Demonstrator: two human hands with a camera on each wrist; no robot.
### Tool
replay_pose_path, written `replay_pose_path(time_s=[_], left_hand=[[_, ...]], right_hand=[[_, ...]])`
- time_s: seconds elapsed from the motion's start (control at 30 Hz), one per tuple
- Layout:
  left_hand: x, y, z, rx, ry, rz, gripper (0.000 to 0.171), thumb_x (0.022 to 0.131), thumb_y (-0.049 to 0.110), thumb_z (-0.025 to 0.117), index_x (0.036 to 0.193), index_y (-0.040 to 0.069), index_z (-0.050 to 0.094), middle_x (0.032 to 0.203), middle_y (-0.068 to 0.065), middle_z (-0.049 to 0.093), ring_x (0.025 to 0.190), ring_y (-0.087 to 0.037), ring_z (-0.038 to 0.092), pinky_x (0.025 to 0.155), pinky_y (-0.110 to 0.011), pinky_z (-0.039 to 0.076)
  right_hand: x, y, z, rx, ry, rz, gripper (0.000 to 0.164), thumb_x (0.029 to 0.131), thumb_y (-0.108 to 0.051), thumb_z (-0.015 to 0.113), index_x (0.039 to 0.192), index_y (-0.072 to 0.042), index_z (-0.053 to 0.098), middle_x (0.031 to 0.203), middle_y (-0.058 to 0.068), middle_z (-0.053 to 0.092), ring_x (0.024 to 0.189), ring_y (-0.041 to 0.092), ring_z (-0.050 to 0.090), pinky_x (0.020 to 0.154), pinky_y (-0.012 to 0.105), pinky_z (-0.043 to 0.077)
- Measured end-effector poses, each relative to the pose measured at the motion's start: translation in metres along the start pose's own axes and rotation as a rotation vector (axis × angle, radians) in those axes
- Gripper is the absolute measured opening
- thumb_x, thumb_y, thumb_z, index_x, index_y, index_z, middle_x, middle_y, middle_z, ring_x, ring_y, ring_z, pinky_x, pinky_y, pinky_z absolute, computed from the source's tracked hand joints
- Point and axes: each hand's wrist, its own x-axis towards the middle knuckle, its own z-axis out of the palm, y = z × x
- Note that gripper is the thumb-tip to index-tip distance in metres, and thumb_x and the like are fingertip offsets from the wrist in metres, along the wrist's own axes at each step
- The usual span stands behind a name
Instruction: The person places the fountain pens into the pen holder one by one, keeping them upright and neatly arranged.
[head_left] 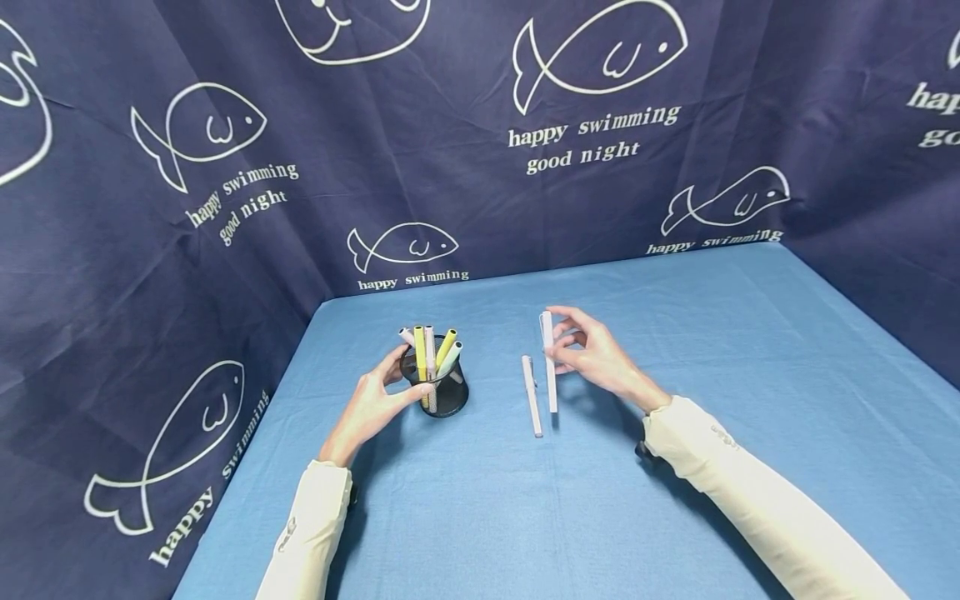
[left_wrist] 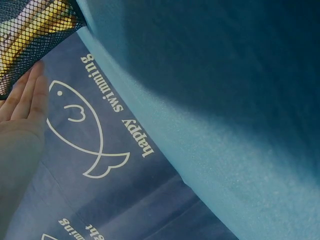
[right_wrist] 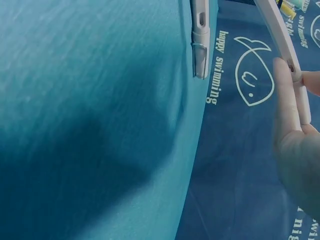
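Note:
A black mesh pen holder [head_left: 452, 398] stands on the blue cloth with several yellow, pale pink and mint pens and markers in it. My left hand [head_left: 372, 408] holds it from the left, thumb in front and fingers behind. In the left wrist view the fingers [left_wrist: 31, 95] lie along the mesh. My right hand [head_left: 600, 357] pinches a pale pink pen [head_left: 550, 375] by its upper part, above the cloth. Just left of it a second pale pen [head_left: 532, 398] lies on the cloth, clip end away from me; its clip also shows in the right wrist view.
Blue cloth [head_left: 487, 508] covers the table. Behind and beside it hang dark navy curtains [head_left: 465, 183] printed with white fish and lettering. Both forearms wear cream sleeves [head_left: 738, 492].

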Motion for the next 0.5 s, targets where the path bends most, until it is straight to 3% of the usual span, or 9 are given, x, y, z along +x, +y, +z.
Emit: replay_pose_path(time_s=[0.5], left_hand=[[0.0001, -0.0003, -0.0002, -0.012, -0.002, -0.002, 0.092, 0.085, 0.051, 0.083, 0.159, 0.016, 0.041, 0.140, -0.011, 0.063, 0.130, -0.035, 0.057, 0.108, -0.059, 0.042]], right_hand=[[0.0009, -0.0083, 0.0090, -0.001, 0.019, -0.135, 0.064, 0.091, 0.013, 0.068, 0.151, -0.002, 0.048, 0.113, 0.023, 0.055, 0.091, 0.019, 0.066, 0.070, 0.043, 0.063]])
